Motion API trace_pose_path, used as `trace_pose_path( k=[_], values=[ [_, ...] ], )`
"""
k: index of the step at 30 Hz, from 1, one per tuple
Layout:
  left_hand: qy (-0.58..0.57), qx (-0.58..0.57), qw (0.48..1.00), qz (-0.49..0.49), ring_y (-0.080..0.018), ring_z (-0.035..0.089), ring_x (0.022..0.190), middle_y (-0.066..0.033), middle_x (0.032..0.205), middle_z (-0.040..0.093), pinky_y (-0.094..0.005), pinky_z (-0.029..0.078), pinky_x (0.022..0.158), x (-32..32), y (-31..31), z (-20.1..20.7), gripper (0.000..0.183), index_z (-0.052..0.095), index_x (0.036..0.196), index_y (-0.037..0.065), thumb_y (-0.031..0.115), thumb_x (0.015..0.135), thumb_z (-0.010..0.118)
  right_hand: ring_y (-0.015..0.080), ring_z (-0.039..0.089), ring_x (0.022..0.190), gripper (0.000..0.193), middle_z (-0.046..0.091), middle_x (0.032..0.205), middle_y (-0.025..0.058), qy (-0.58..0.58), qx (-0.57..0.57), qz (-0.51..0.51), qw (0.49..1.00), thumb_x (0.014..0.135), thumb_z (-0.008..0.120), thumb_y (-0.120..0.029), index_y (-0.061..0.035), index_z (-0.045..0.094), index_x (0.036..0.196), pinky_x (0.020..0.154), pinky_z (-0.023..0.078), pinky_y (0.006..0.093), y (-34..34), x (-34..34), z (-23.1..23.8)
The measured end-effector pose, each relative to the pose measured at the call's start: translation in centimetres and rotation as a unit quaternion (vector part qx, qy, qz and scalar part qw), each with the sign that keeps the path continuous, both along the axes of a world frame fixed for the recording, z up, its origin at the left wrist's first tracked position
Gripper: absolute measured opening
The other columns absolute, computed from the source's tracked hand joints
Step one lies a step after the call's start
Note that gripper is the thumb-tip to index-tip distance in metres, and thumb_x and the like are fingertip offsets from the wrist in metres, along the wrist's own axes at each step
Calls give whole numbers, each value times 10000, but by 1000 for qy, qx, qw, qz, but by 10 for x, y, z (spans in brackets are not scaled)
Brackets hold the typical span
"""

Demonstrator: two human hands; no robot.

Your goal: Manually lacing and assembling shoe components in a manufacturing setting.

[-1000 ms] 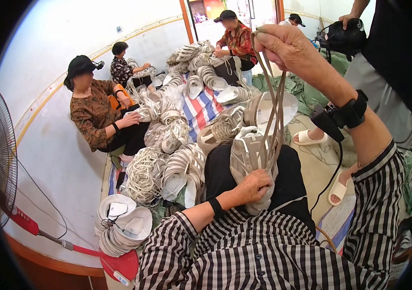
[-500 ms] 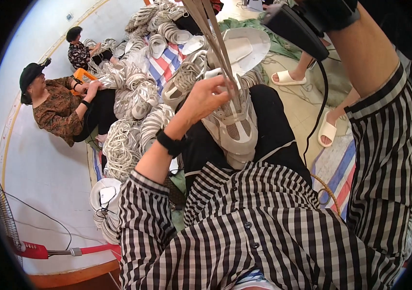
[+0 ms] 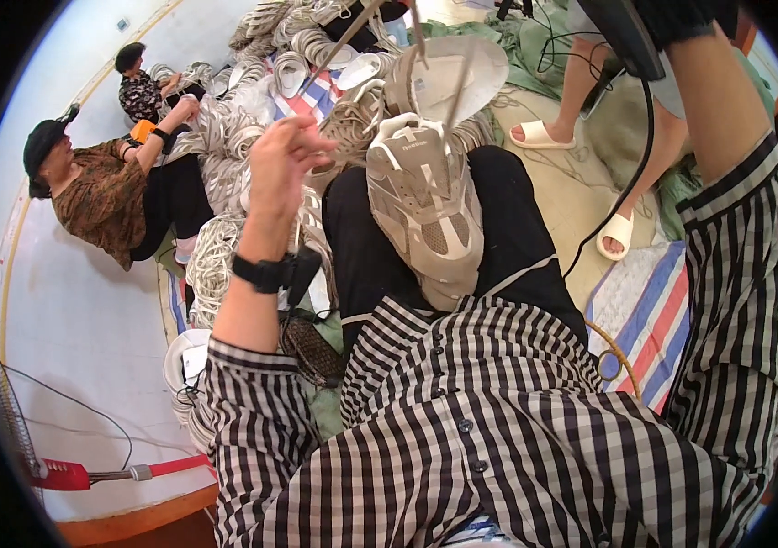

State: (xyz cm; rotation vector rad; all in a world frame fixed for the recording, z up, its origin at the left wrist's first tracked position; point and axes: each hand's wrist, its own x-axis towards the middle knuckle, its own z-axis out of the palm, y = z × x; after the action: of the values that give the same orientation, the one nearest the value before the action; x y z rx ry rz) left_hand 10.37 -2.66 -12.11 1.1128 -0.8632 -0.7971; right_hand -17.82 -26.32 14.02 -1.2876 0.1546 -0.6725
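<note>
A beige-grey sneaker (image 3: 433,215) rests on my lap between my thighs, its toe toward me and its white-lined collar away from me. My left hand (image 3: 288,163) is raised to the left of the sneaker, clear of it, with loosely bent fingers and nothing visible in them. Flat beige shoelaces (image 3: 341,47) hang from the top edge; one strand ends near my left hand, another comes down over the sneaker's far end. My right forearm (image 3: 713,105) reaches up at the upper right with a black band at the wrist; the right hand lies beyond the picture.
Bundles of laces (image 3: 215,274) and sneakers are piled left and ahead. A white oval dish-like piece (image 3: 476,78) lies beyond my knees. Two people sit at the left; another person's feet in cream slides (image 3: 542,136) are at the right. A black cable (image 3: 622,201) hangs beside my right thigh.
My left hand has come off the sneaker's laces and moved up and left. The lace strands have spread apart, and my right arm has shifted outward to the right.
</note>
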Motion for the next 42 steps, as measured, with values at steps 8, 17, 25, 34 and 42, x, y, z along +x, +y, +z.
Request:
trace_pose_path(
  k=[8,17,25,34,42],
  values=[
    [126,5,985,121,-230,643,825,-98,840,636,-375,542,824,171,112,-84,201,605,1031,-26,141,951,526,105,540,522,192,621,688,42,329,-522,-174,768,938,505,-188,-15,581,904,478,430,252,-124,-62,-203],
    [2,348,893,287,-204,643,876,-132,1038,638,-348,561,666,181,179,-211,332,564,1157,5,164,871,617,99,582,691,88,615,742,40,269,-333,-12,904,895,588,-54,-14,622,965,636,503,264,67,-38,-319],
    [-429,81,900,25,-125,645,714,-114,912,694,-250,496,627,-74,63,-65,172,658,1036,40,41,871,610,322,638,803,138,639,857,123,162,-562,-149,798,858,590,-87,-40,589,988,679,507,408,115,-19,-341],
    [-631,-70,764,-114,-268,543,850,-90,1203,573,-356,505,705,-143,45,-86,373,609,1083,62,50,716,679,353,602,692,163,594,743,155,304,-692,-106,646,810,577,-7,-47,499,948,579,472,411,128,-4,-334],
    [-631,-65,766,-105,-263,550,865,-67,1221,573,-348,509,704,-145,50,-89,380,601,1100,60,30,725,656,100,516,511,79,523,615,28,317,-175,14,932,916,526,-91,-24,501,951,474,430,263,151,-17,-324]
  ],
)
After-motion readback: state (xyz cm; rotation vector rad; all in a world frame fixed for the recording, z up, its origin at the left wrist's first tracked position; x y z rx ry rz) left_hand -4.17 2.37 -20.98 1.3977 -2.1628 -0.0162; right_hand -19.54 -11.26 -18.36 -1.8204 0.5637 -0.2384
